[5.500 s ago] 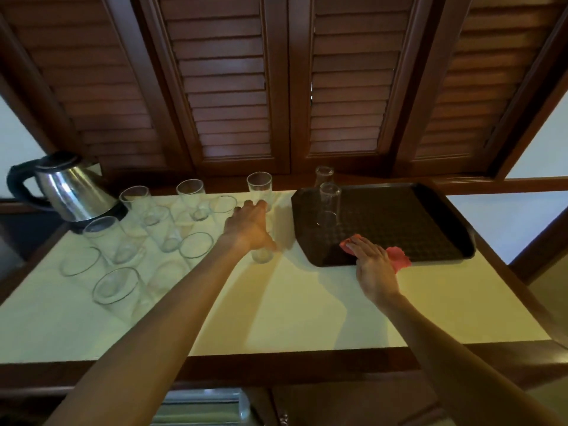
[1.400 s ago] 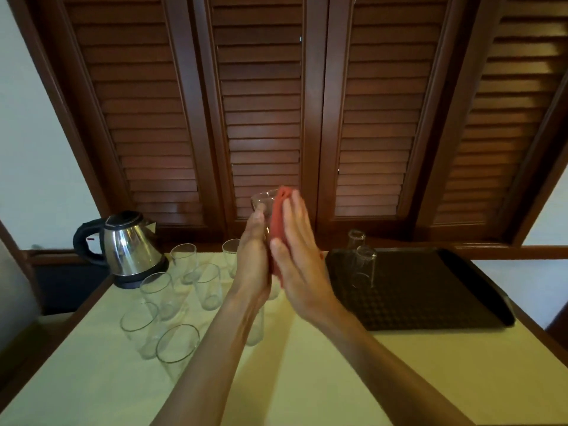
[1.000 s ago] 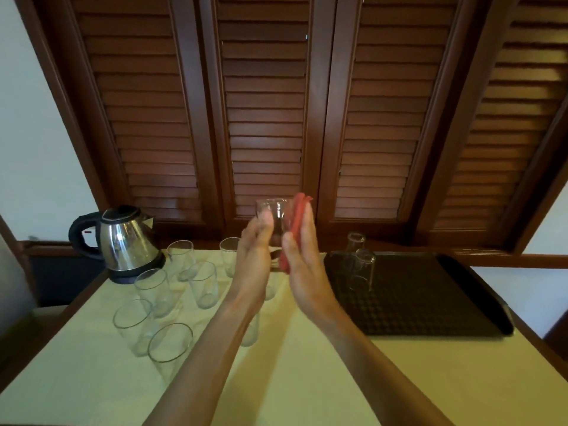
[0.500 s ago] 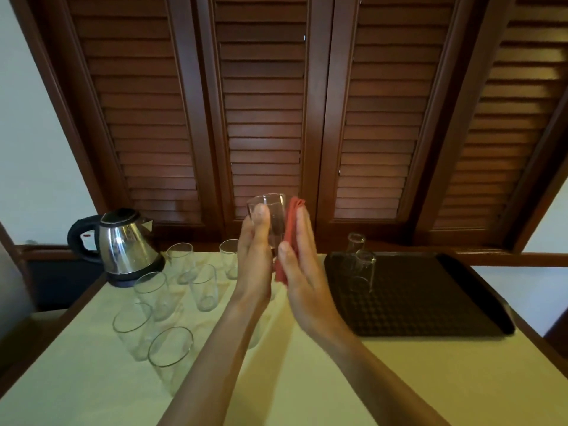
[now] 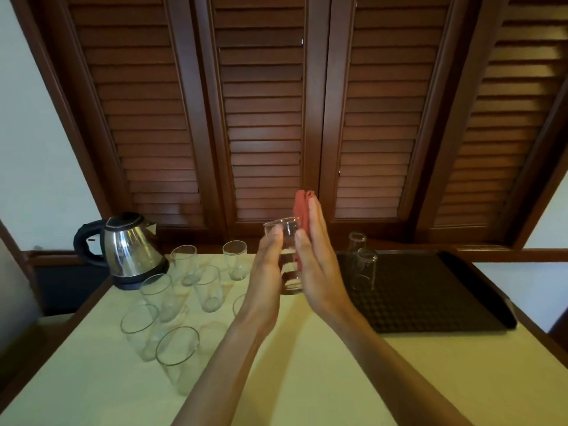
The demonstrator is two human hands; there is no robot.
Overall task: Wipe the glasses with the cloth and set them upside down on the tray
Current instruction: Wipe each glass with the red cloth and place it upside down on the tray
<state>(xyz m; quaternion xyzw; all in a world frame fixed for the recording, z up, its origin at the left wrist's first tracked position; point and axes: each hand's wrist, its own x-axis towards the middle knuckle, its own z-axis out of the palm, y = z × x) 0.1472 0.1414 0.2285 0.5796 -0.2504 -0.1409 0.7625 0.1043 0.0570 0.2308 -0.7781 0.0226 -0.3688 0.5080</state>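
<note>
I hold a clear glass point(image 5: 287, 238) upright above the table, gripped in my left hand point(image 5: 266, 278) with the thumb on its near side. My right hand point(image 5: 319, 272) has straight fingers and presses a red cloth point(image 5: 302, 204) flat against the glass's right side; the cloth's top sticks up past the rim. The dark tray point(image 5: 430, 290) lies to the right on the table. Two glasses stand upside down at its far left, one nearer point(image 5: 365, 269) and one behind it point(image 5: 356, 241).
Several upright glasses point(image 5: 209, 287) stand grouped on the left half of the pale table point(image 5: 307, 379). A steel kettle point(image 5: 129, 250) sits at the back left corner. Brown louvred shutters point(image 5: 264, 118) rise behind the table.
Earlier my left hand took a glass off the table and my right hand lifted the cloth from the tray. In the last half second the glass dropped slightly and the cloth slid up past the rim.
</note>
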